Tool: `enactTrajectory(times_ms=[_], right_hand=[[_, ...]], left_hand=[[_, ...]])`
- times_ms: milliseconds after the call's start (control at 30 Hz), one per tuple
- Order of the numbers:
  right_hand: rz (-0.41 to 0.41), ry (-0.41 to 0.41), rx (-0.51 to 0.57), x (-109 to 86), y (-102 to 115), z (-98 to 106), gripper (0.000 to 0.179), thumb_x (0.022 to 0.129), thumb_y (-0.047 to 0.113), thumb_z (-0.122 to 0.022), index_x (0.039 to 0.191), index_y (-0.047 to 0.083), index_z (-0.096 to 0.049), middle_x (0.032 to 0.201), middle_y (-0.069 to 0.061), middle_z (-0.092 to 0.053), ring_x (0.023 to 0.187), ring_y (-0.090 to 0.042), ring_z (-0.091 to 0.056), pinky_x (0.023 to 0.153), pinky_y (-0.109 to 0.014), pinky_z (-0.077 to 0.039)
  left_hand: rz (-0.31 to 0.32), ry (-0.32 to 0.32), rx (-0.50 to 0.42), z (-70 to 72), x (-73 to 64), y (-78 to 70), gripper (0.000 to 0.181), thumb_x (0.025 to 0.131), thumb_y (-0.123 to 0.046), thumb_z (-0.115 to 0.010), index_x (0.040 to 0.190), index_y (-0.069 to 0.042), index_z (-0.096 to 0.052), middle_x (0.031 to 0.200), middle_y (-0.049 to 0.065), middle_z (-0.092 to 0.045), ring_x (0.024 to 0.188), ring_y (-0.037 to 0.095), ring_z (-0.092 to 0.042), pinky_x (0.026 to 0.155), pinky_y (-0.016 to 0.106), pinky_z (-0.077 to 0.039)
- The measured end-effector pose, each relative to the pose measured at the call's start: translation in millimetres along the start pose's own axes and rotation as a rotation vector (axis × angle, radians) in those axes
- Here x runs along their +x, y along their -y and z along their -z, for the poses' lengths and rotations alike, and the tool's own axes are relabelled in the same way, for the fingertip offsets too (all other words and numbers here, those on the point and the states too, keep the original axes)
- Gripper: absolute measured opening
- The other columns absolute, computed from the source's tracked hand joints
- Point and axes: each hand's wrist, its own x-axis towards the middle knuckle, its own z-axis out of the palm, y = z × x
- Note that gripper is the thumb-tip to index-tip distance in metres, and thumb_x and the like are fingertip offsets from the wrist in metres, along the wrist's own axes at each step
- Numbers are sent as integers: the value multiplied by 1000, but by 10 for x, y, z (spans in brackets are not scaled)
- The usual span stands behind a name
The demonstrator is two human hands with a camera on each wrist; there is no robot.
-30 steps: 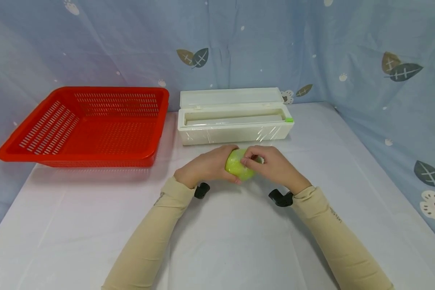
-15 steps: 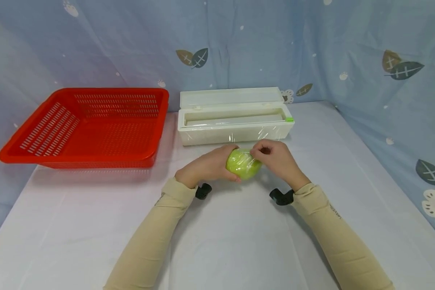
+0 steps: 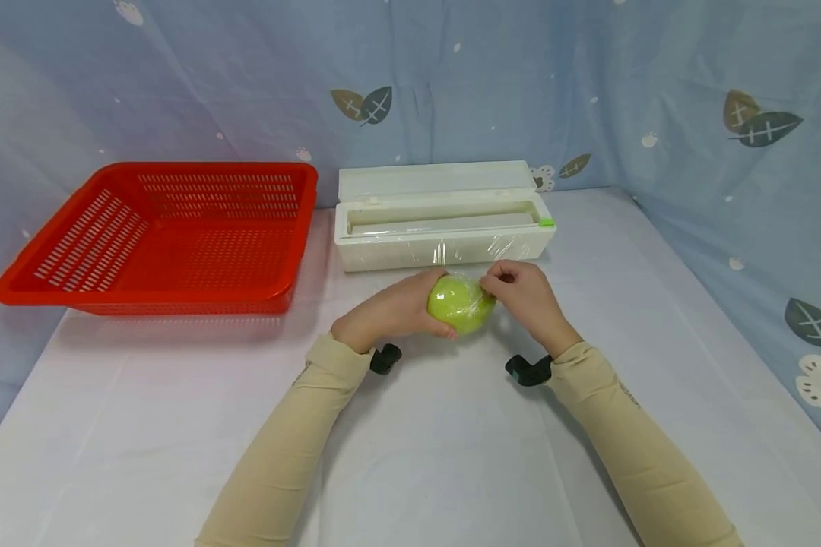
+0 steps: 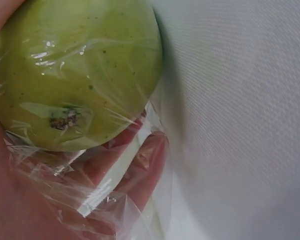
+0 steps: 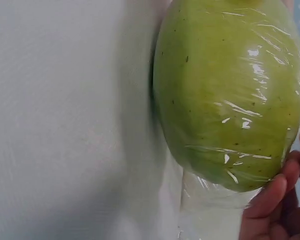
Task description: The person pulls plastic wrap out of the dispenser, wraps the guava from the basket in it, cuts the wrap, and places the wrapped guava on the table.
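Note:
A round yellow-green fruit (image 3: pixel 461 305) with small dark specks is covered in clear cling film (image 5: pixel 255 95). My left hand (image 3: pixel 400 306) grips the fruit from the left, thumb on the near side, fingers behind. In the left wrist view a brown, dried end shows on the fruit (image 4: pixel 80 75), and loose film (image 4: pixel 110 192) drapes across my left fingers. My right hand (image 3: pixel 523 296) is at the fruit's upper right, its fingertips (image 5: pixel 270 195) pinching the film against that side in the right wrist view.
Behind the hands stands a white cling film box (image 3: pixel 445 247), its lid (image 3: pixel 438 181) raised and a roll inside. A green tab (image 3: pixel 546 222) marks its right end. At back left is a red slotted plastic basket (image 3: pixel 144 298). White cloth covers the table (image 3: pixel 438 448); a blue patterned curtain (image 3: pixel 492 83) hangs behind.
My right hand has moved from the fruit's front up to its right side, film drawn along. My left hand keeps its grip, and more of the fruit's face now shows.

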Motion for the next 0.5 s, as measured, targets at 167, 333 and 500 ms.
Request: enactTrajectory(times_ms=[167,333,500], right_hand=[[-52,107,-21,3,-20,46,14,80,18,-51,76,6,-56,78,-7,-52,73,-21,-45,63,-32,-37],[-130,330,17,44,-50,149,22,85,22,-47,76,2,-49,81,-10,-49,82,-24,-48,77,-37,-40],[-84,467,34,71,-99,258,26,88,25,-50,81,0,-51,87,-11,-51,88,-25,-50,84,-40,-40]], left_hand=[[29,-1,-12,-21,12,-10,76,60,-33,-82,120,-8,-40,102,-3,-52,89,9,-50,79,25,-41],[50,0,37,-24,15,-17,79,60,-36,-82,121,-9,-40,105,-4,-51,91,8,-50,80,25,-40],[64,10,37,0,0,-16,79,60,-36,-81,122,-11,-40,106,-5,-51,91,8,-50,81,26,-40]])
